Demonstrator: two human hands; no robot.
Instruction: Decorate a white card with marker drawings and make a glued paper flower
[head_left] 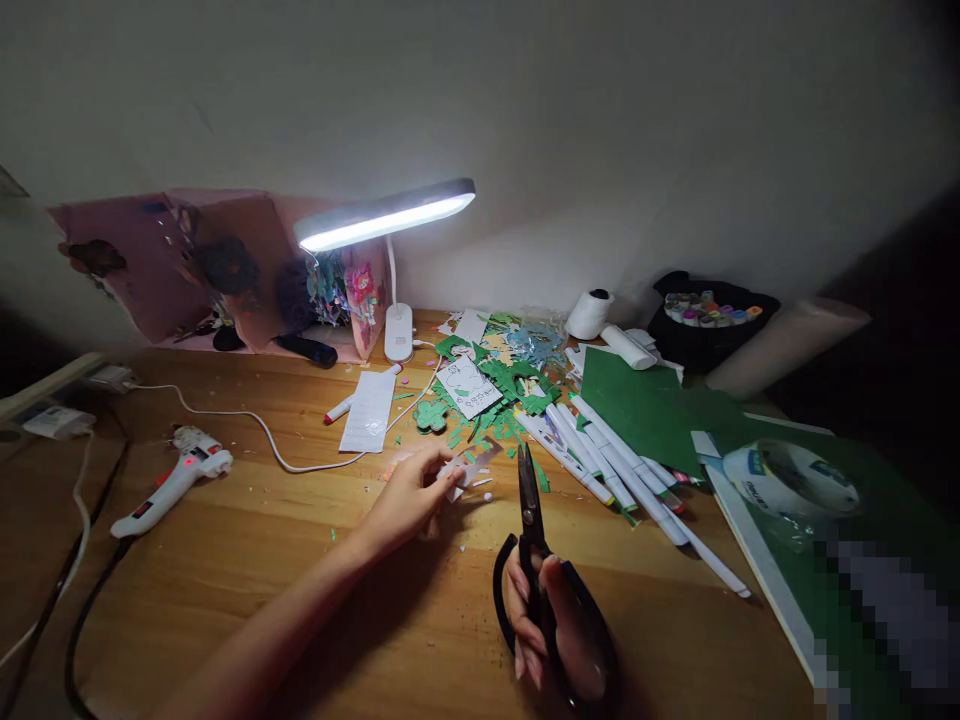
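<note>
Left hand [409, 492] pinches pale strip [481, 459], long axis toward 2 o'clock; right hand [568, 625] grips scissors [529, 500], blades to 12, strip at that hand's 11.

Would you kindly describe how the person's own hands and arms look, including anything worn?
The left hand and left forearm are bare, with no glove, sleeve, watch or bracelet in view. The right hand is ungloved too; beyond it is too dark to judge.
</note>
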